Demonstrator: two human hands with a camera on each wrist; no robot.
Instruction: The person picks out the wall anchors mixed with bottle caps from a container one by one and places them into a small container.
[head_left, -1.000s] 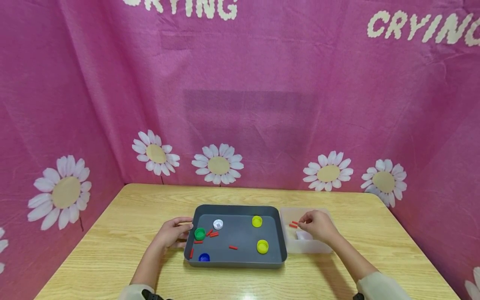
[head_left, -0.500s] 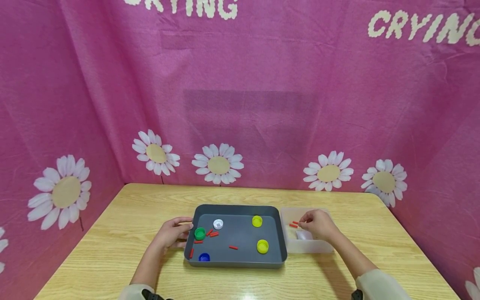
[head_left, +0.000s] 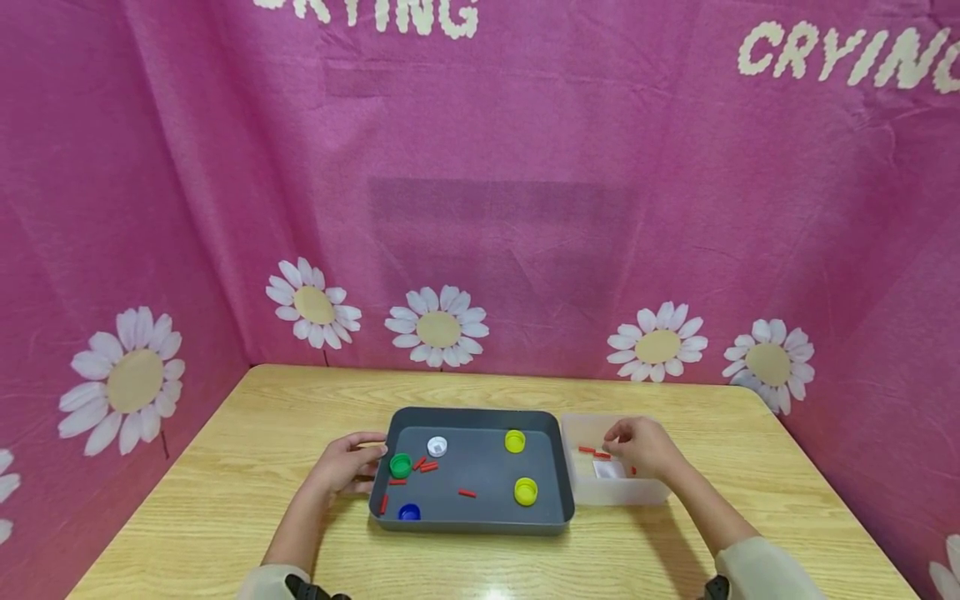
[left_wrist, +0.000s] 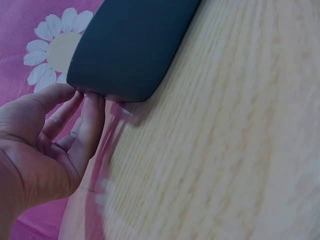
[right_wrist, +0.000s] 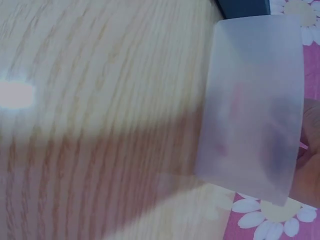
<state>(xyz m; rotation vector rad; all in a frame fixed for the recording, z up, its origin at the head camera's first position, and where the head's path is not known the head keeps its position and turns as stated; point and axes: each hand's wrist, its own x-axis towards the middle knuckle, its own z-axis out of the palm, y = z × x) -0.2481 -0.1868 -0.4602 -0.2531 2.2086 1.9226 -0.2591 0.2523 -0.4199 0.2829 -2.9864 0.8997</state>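
Observation:
In the head view my left hand (head_left: 348, 464) is at the left end of a dark grey tray (head_left: 480, 528). In the left wrist view its thumb and fingertips touch the tray's outer wall (left_wrist: 125, 55), the fingers slightly bent. My right hand (head_left: 647, 447) reaches into a translucent plastic box (head_left: 618, 493) to the right of the tray. Its fingertips are close beside a short red stick (head_left: 602, 455); whether they pinch anything I cannot tell. Another red stick (head_left: 587, 449) lies left of it, and a pale square (head_left: 609, 469) lies nearer the front.
Inside the tray are a green cap (head_left: 401, 466), a white cap (head_left: 437, 447), a blue cap (head_left: 409, 512) and two yellow caps, one at the back (head_left: 514, 441) and one in front (head_left: 526, 492). Several red sticks lie among them. A pink flowered cloth (head_left: 510, 250) hangs behind the wooden table (head_left: 300, 392).
My right hand has shifted slightly right inside the box. A red stick now shows further right, just below the fingertips, and a bit of red shows under the hand. The left hand keeps its place.

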